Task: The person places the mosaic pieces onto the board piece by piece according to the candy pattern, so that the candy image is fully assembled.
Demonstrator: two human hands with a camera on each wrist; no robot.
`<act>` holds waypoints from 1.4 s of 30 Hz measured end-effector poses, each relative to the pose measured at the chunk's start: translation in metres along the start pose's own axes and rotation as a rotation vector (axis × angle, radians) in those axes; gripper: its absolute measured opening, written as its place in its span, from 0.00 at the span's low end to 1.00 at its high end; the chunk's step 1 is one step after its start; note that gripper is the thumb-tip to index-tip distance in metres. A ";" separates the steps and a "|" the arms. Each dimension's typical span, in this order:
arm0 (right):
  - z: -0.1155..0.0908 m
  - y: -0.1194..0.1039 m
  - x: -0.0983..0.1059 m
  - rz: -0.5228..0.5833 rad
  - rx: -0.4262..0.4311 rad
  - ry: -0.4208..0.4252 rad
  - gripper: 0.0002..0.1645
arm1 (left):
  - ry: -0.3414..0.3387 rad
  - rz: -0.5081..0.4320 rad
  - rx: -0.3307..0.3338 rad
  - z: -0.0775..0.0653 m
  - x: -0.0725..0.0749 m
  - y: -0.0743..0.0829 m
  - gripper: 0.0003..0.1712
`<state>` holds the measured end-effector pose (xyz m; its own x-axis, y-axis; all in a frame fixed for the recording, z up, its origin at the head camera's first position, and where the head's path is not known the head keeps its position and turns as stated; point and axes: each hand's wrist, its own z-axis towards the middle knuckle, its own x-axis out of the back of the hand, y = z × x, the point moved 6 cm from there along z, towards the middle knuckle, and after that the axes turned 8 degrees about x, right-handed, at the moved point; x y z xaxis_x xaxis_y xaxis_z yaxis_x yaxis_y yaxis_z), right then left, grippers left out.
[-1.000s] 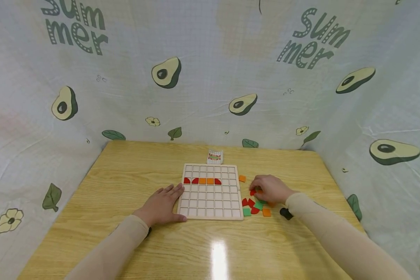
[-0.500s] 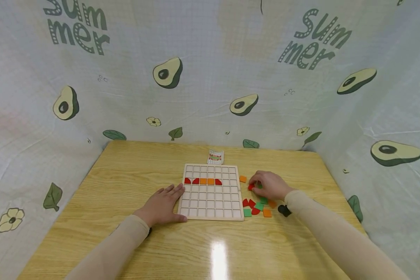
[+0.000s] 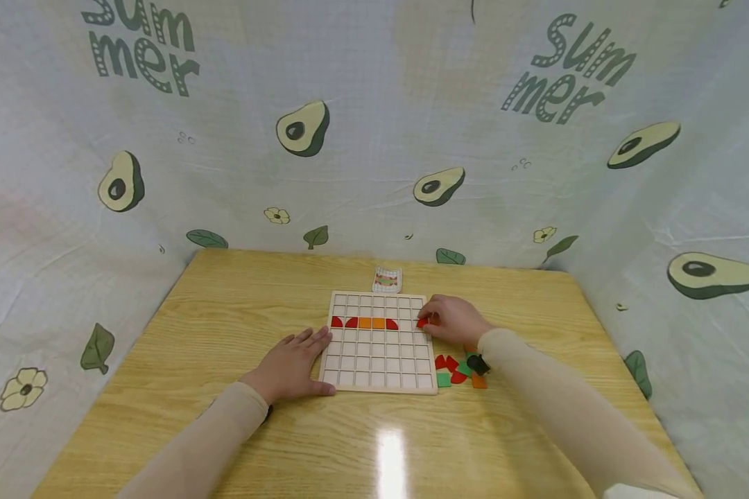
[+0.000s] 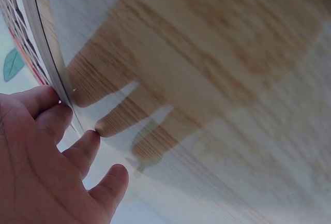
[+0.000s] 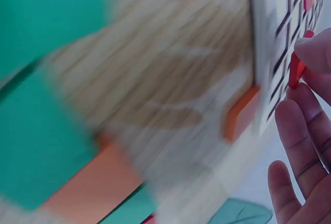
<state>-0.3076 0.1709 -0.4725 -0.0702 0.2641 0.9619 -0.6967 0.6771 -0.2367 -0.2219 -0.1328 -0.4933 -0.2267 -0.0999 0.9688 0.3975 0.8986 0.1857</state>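
A wooden grid board lies on the table, with a row of red quarter-circle tiles and orange square tiles in its cells. My left hand lies spread along the board's left side; in the left wrist view its fingertips meet the board's edge. Over the right edge of the board, my right hand pinches a red tile between thumb and fingers. The right wrist view shows that red tile close over the grid cells.
Right of the board lies a loose pile of red tiles, green tiles and orange tiles, partly under the right wrist. A small pattern card lies behind the board. Printed cloth hangs around the table.
My right hand has gone from the tile pile leftward to the board's right edge, carrying a red tile. The left hand stays in place at the board.
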 end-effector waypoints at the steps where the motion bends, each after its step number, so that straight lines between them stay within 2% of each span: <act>1: 0.004 -0.003 -0.001 0.008 0.004 -0.002 0.10 | -0.002 0.004 0.003 0.000 0.000 0.000 0.59; 10: 0.022 -0.015 -0.014 0.022 -0.014 -0.058 0.09 | -0.003 0.029 0.015 0.004 -0.004 -0.001 0.60; 24: 0.025 -0.023 -0.015 0.032 -0.030 -0.088 0.11 | 0.002 0.039 0.019 0.005 -0.008 -0.004 0.60; 42: 0.027 -0.017 -0.019 0.022 -0.036 -0.083 0.09 | 0.001 0.022 0.008 0.004 -0.005 -0.003 0.59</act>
<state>-0.3140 0.1357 -0.4825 -0.1449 0.2226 0.9641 -0.6681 0.6966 -0.2613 -0.2254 -0.1333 -0.4989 -0.2174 -0.0801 0.9728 0.3953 0.9040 0.1628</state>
